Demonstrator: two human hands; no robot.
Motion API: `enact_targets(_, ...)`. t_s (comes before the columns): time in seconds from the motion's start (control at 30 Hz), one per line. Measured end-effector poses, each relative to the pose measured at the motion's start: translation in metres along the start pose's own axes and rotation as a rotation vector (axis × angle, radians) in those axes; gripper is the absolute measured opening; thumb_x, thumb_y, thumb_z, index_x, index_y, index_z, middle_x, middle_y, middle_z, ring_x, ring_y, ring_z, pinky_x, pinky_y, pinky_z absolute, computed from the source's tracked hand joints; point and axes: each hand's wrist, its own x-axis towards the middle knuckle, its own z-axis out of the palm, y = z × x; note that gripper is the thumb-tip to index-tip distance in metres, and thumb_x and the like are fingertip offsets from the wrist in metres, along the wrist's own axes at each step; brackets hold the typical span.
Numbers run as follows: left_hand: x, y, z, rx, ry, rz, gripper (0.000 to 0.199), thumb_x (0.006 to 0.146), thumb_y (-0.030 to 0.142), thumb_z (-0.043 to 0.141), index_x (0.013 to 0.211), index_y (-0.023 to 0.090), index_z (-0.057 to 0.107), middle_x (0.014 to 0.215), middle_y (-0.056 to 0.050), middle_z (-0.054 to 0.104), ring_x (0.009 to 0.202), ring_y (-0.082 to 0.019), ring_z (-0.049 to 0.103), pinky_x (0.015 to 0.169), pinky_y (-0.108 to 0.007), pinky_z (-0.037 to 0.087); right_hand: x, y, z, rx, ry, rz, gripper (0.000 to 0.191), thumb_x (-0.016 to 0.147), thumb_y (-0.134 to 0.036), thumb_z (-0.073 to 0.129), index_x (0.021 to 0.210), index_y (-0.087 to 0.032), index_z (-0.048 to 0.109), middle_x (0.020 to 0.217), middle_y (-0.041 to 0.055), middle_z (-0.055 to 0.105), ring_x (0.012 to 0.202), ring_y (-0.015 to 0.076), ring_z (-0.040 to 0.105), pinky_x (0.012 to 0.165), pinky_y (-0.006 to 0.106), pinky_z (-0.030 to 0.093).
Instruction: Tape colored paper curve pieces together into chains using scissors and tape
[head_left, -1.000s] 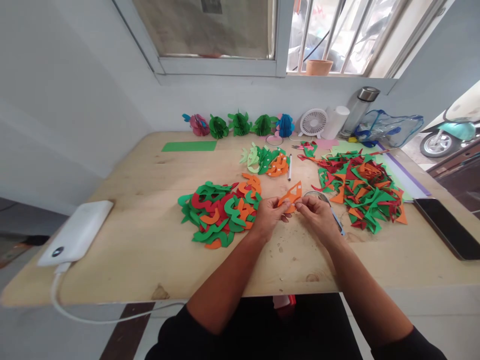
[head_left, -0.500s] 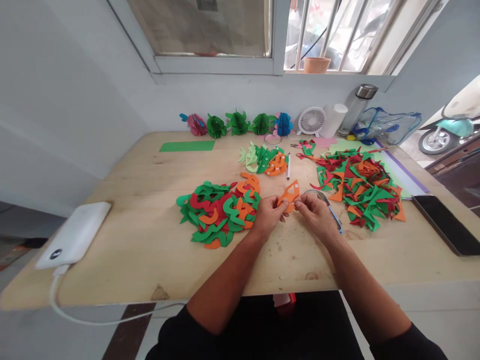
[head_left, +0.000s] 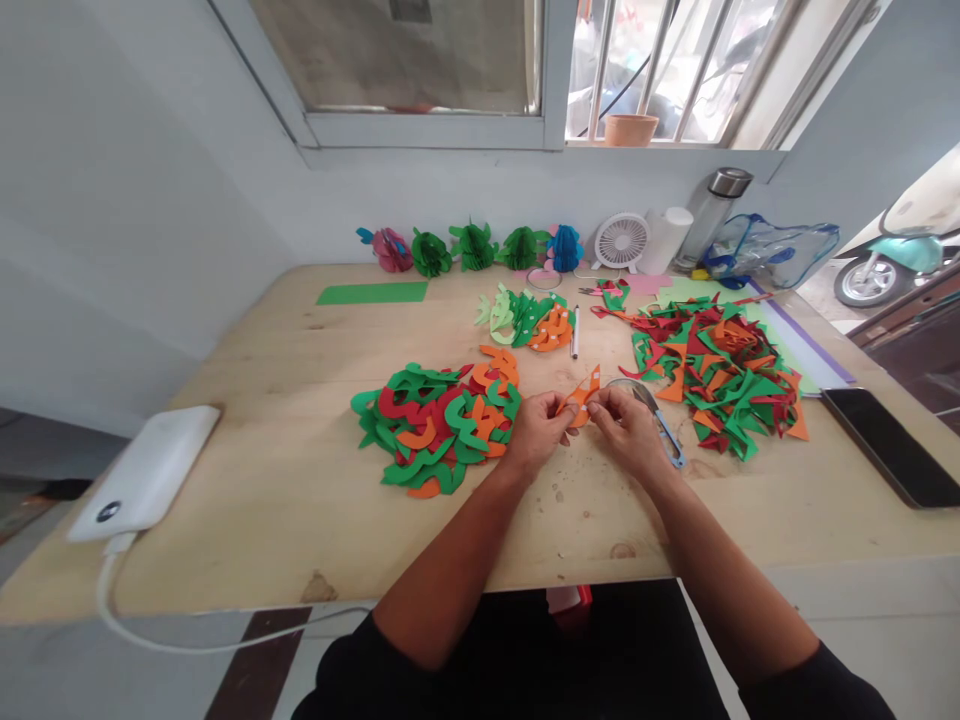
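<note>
Both forearms [head_left: 442, 570] reach forward over the bench [head_left: 247, 530], wrists turned inward. The left hand [head_left: 536, 432] and right hand [head_left: 628, 430] pinch an orange paper cutout [head_left: 583, 395] in a narrow grip between their fingertips, just above the bench. Snips [head_left: 658, 425] lie against the right hand; whether they are held, I cannot tell. A pile of paper shapes [head_left: 431, 430] sits just beside the left hand.

White power bank [head_left: 142, 472], left; black smartphone [head_left: 885, 447], right; desk fan [head_left: 621, 242]
</note>
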Motion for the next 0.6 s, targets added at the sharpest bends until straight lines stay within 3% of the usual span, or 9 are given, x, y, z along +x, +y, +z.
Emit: enact_targets(0.6, 0.0007, -0.0021, 0.0, 0.015, -0.008, -0.019, 0.019, 0.07, 0.03, 0.065, 0.065, 0.013, 0.058, 0.054, 0.002, 0.056, 0.046, -0.008, 0.055, 0.04, -0.016, 0.04, 0.0, 0.0024, 0.0009, -0.019, 0.016, -0.021, 0.01, 0.079, -0.026, 0.051, 0.073, -0.02, 0.056, 0.06, -0.0011, 0.051, 0.056, 0.0131, 0.043, 0.053, 0.025, 0.032)
